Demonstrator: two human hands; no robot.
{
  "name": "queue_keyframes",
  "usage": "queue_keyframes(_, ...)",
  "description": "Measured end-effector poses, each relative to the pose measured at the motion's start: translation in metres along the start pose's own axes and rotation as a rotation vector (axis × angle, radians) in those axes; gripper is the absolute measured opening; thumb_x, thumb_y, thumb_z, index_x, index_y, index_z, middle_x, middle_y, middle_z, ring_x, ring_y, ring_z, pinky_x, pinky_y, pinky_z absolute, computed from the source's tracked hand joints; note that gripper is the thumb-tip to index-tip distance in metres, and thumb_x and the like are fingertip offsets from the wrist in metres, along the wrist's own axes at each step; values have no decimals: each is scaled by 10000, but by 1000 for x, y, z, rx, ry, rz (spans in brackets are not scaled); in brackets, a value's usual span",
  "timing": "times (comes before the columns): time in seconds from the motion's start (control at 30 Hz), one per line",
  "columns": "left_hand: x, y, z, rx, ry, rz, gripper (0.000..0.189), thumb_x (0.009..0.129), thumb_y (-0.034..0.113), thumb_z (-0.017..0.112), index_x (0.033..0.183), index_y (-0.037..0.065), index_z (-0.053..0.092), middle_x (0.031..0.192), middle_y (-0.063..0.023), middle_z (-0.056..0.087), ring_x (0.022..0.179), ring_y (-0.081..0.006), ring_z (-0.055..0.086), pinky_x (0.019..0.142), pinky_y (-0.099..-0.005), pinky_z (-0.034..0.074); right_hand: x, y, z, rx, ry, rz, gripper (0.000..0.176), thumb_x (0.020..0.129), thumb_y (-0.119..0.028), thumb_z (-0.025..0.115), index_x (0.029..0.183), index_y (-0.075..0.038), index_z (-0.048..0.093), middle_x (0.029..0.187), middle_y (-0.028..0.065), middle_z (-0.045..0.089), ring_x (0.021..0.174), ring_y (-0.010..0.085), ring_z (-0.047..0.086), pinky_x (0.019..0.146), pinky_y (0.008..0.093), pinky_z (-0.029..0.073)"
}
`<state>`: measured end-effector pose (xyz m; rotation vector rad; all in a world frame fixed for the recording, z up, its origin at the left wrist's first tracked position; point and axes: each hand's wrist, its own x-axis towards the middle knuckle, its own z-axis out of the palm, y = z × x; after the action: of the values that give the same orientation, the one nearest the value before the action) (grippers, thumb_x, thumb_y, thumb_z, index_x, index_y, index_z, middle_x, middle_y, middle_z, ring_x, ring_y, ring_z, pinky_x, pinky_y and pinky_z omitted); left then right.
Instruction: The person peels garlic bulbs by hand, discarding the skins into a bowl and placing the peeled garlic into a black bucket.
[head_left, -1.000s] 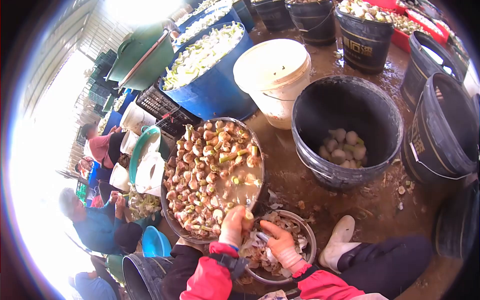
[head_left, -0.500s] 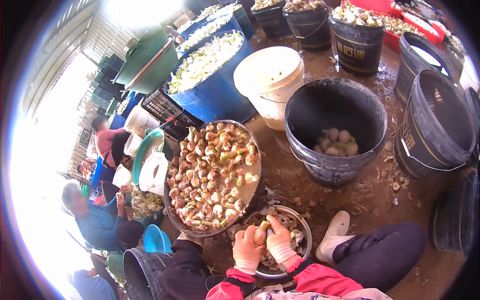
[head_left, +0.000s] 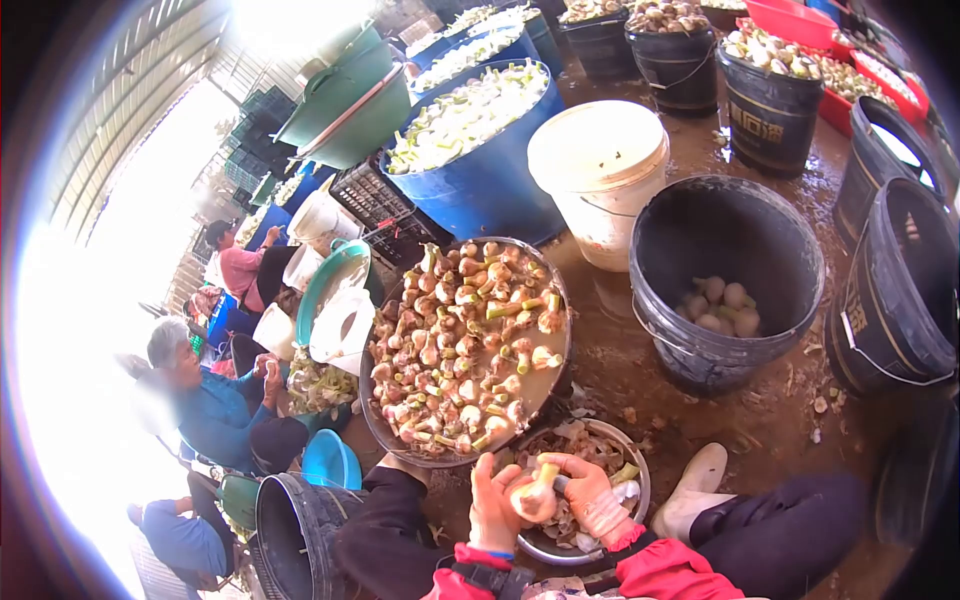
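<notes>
A garlic bulb (head_left: pixel 536 502) with a cut stem is held by my left hand (head_left: pixel 491 510), which wears an orange and white glove. My right hand (head_left: pixel 592 495), gloved the same way, is closed beside the stem. A small grey blade-like tool (head_left: pixel 560 484) shows between its fingers; most of it is hidden. Both hands are over a metal basin (head_left: pixel 643 480) of peels and trimmings. Just beyond my hands stands a wide round tub (head_left: pixel 372 420) of unpeeled garlic bulbs in muddy water.
A black bucket (head_left: pixel 668 335) holds several peeled bulbs. Near it stand a white lidded bucket (head_left: pixel 592 215) and a blue barrel (head_left: pixel 480 185) of cut stems. More black buckets (head_left: pixel 890 290) line the right. Co-workers (head_left: pixel 215 410) sit at left. The floor (head_left: pixel 690 440) is wet and littered.
The view has shifted, so surrounding things appear farther right. My left fingers have loosened and stretched up around the bulb, whose cut stem now points up toward my right hand.
</notes>
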<state>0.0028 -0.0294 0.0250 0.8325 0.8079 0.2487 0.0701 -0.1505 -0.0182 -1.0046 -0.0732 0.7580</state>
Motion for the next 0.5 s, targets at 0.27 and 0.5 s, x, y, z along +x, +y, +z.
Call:
queue_keyframes(0.27, 11, -6, -25, 1397, -329, 955, 1050, 599, 308, 868, 1414, 61, 253, 1352, -191, 383, 1218, -296, 451, 957, -363, 428, 12, 34, 10, -86, 381, 49, 323, 775, 80, 486, 1058, 14, 628, 999, 71, 650, 932, 146, 593, 846, 248, 465)
queue_keyframes(0.5, 45, -5, -35, -54, -263, -177, 479, 914, 492, 486, 1195, 104, 503, 1099, -149, 603, 807, -272, 637, 577, -365, 549, 9, 25, 0, 207, 190, 108, 391, 777, 129, 420, 1093, 15, 620, 1032, 66, 642, 944, 126, 592, 841, 237, 470)
